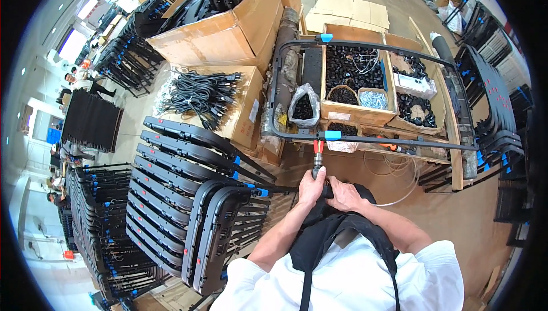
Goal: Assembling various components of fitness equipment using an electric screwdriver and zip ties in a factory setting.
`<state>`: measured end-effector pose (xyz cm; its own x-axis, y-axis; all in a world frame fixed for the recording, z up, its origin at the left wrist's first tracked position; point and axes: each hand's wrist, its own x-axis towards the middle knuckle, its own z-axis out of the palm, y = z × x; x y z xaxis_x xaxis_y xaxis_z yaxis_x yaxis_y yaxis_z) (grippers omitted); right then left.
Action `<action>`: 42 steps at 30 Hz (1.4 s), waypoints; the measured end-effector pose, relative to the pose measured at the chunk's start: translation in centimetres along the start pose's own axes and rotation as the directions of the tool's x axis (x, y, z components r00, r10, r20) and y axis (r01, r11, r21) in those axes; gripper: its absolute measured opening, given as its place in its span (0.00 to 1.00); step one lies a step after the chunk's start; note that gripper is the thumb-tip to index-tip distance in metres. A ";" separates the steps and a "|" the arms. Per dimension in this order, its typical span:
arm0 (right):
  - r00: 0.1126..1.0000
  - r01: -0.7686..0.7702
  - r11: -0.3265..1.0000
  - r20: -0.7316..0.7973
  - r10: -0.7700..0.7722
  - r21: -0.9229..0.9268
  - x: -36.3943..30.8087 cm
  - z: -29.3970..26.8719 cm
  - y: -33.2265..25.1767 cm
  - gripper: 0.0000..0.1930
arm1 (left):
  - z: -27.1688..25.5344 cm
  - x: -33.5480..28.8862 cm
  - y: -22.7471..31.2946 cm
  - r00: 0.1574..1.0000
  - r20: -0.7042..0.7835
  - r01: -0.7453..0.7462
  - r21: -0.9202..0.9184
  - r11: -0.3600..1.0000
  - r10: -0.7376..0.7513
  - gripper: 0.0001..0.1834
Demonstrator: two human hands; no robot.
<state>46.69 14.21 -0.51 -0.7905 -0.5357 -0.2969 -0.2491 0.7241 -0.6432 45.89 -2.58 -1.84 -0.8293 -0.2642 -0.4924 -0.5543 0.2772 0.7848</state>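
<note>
In front of my body, my left hand is closed round the barrel of a power screwdriver with a metal collar and a red front end. My right hand is wrapped about its dark rear part, mostly hidden by the fingers. The red end points away from me and meets the near bar of a black tubular frame, beside a blue clip. This frame lies across two padded rails, and another blue clip sits on its far bar. Whether a screw is at the tip I cannot tell.
Inside the frame stand a wooden box of black parts and screws and a plastic bag of small black parts. Black cables lie on a carton at left. Stacked black panels crowd my left side. A thin hose loops at right.
</note>
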 end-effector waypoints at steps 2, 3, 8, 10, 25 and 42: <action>0.996 0.043 0.999 -0.080 -0.041 0.021 0.1 -0.4 -0.3 0.37 | -0.1 0.3 0.6 1.000 -0.002 0.012 0.032 0.999 -0.012 0.31; 0.996 0.050 0.999 -0.076 -0.049 0.018 0.2 -0.8 -0.6 0.37 | 0.0 0.7 0.5 1.000 -0.013 0.013 0.052 0.999 -0.012 0.31; 0.998 -0.009 1.000 -0.057 0.010 0.030 1.2 -1.5 -1.2 0.38 | 0.1 2.4 0.1 1.000 -0.010 0.012 0.078 0.997 -0.011 0.32; 0.998 -0.015 1.000 -0.064 0.016 0.027 1.5 -1.2 -0.5 0.39 | 0.3 2.5 0.3 1.000 -0.010 -0.001 0.081 0.997 0.002 0.32; 0.994 -0.041 0.998 -0.099 0.037 -0.038 2.0 -1.8 -0.6 0.37 | 0.9 4.5 -0.1 0.999 0.027 -0.027 0.047 0.999 0.026 0.36; 0.996 -0.027 0.997 -0.085 0.020 -0.072 1.1 -0.9 -2.1 0.29 | 1.2 4.0 -1.8 1.000 0.015 -0.027 -0.012 1.000 0.027 0.31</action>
<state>45.90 12.50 1.13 -0.8404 -0.4817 -0.2486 -0.2676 0.7675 -0.5826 43.49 -3.05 -5.73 -0.8451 -0.2431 -0.4762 -0.5307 0.2735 0.8022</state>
